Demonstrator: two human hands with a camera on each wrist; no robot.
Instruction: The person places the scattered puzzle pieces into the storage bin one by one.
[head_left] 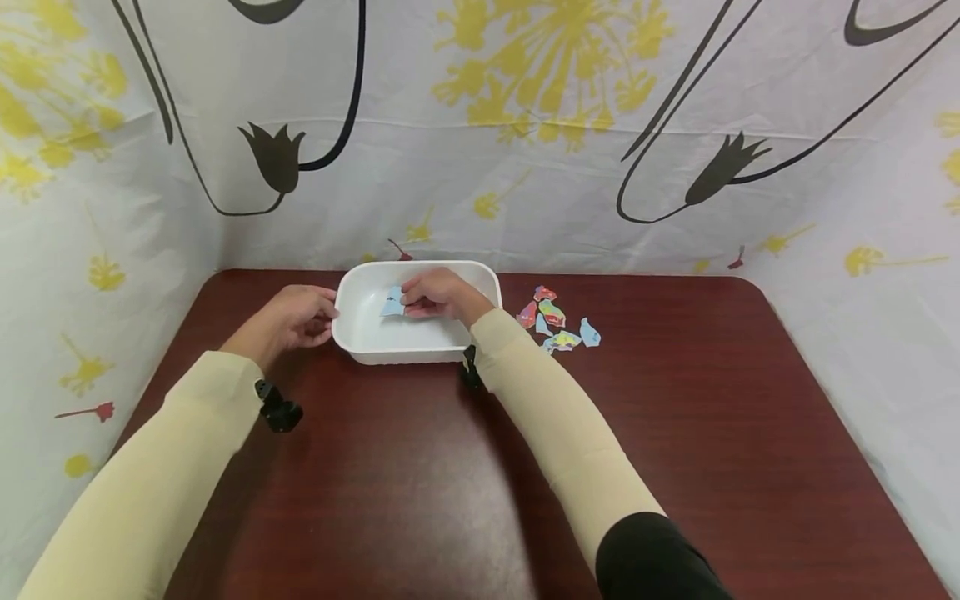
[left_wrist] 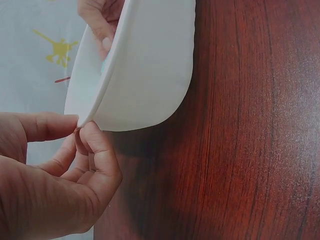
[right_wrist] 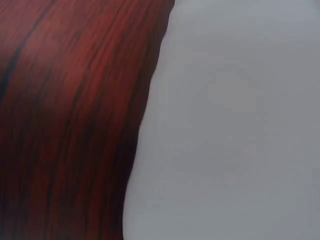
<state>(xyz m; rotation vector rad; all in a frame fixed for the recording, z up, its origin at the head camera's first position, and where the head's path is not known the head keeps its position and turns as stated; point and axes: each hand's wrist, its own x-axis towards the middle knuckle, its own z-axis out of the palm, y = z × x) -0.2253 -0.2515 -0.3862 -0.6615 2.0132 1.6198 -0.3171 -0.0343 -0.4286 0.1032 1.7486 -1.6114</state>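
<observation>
A white plastic basin [head_left: 405, 354] stands at the far side of the table. My left hand [head_left: 303, 317] pinches its left rim between thumb and fingers, plainly so in the left wrist view, where the basin's outer wall [left_wrist: 150, 65] faces me. Inside the basin, my right hand [head_left: 438, 293] holds a light blue paper scrap [head_left: 392, 302] by its right edge, low over the bottom. Whether the scrap touches the bottom I cannot tell. Only the basin's side [right_wrist: 225, 125] fills the right wrist view; the right hand is hidden there.
Right of the basin lie several torn paper scraps [head_left: 552, 313], pink, yellow and blue, with one blue scrap [head_left: 589, 332] a little apart. The dark red wooden table [head_left: 375, 483] ends at a patterned white cloth [head_left: 555, 200] behind and at both sides.
</observation>
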